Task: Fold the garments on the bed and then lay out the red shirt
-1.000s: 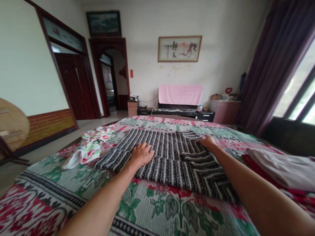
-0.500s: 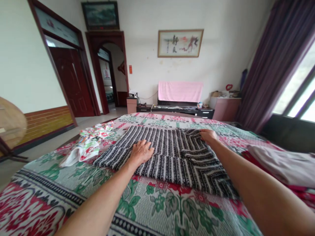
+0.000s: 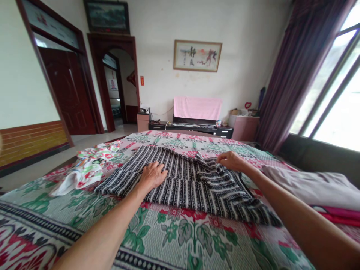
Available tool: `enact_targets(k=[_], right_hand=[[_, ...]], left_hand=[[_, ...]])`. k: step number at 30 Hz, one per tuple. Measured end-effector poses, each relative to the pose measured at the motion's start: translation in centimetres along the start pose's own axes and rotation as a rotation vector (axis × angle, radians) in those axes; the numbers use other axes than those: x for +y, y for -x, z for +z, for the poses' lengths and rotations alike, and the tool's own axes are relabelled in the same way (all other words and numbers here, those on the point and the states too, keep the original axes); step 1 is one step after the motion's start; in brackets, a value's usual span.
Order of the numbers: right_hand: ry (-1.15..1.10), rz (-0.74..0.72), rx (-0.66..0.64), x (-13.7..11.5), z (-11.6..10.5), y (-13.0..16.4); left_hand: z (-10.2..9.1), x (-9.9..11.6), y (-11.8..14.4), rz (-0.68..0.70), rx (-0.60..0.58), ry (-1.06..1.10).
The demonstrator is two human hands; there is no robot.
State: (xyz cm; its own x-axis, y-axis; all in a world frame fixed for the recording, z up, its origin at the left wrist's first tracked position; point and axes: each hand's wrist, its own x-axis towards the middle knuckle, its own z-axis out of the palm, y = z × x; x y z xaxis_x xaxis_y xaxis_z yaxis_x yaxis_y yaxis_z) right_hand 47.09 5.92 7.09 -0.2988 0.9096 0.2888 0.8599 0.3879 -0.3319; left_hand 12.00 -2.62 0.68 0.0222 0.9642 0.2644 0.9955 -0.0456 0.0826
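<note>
Daylight from the overexposed window [image 3: 332, 108]; sharp centre, edges stretched

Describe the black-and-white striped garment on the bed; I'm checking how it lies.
The striped garment looks like a knitted piece, black with white stripes, spread flat on the floral bed cover. Stripes run lengthwise across the main panel and slant in a chevron on the right part, which looks like a sleeve laid over it. The left hand presses flat on its left half. The right hand pinches the far right edge, raising a small bunched ridge there. A floral cloth lies just beyond its left edge.
</note>
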Motion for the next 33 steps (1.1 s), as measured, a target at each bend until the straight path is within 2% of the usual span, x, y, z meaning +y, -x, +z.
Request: enact_targets(k=[3, 7, 10, 12, 15, 18, 21, 24, 29, 33], right_hand=[[0.064, -0.053, 0.151, -2.5, 1.1, -1.3], [0.156, -0.213, 0.068, -6.3, 4.0, -3.3], [0.321, -0.178, -0.010, -8.3, 6.1, -3.9], [0.396, -0.123, -0.018, -8.9, 6.9, -3.9], [0.395, -0.145, 0.076, -8.7, 6.9, -3.5], [0.341, -0.247, 0.207, -8.0, 5.7, -2.6], [0.304, -0.339, 0.276, -7.5, 4.4, -1.2], [0.305, -0.379, 0.287, -7.0, 4.3, 0.5], [0.302, -0.343, 0.243, -6.0, 6.1, 2.3], [0.268, -0.325, 0.247, -5.5, 6.9, 2.5]], left_hand=[[0.1, 0.0, -0.1, 0.002, 0.000, 0.004], [0.1, 0.0, 0.0, -0.010, -0.003, 0.004], [0.0, 0.0, 0.0, -0.010, 0.006, 0.009], [0.0, 0.0, 0.1, -0.010, 0.010, 0.015], [0.1, 0.0, 0.1, -0.008, 0.016, 0.021], [0.1, 0.0, 0.1, 0.000, 0.025, 0.022], [0.1, 0.1, 0.1, -0.008, 0.027, 0.018], [-0.2, 0.1, 0.3, -0.007, 0.033, 0.018], [-0.7, 0.4, 0.7, -0.011, 0.075, 0.023], [-1.4, -0.3, 0.4, -0.129, 0.141, 0.014]])
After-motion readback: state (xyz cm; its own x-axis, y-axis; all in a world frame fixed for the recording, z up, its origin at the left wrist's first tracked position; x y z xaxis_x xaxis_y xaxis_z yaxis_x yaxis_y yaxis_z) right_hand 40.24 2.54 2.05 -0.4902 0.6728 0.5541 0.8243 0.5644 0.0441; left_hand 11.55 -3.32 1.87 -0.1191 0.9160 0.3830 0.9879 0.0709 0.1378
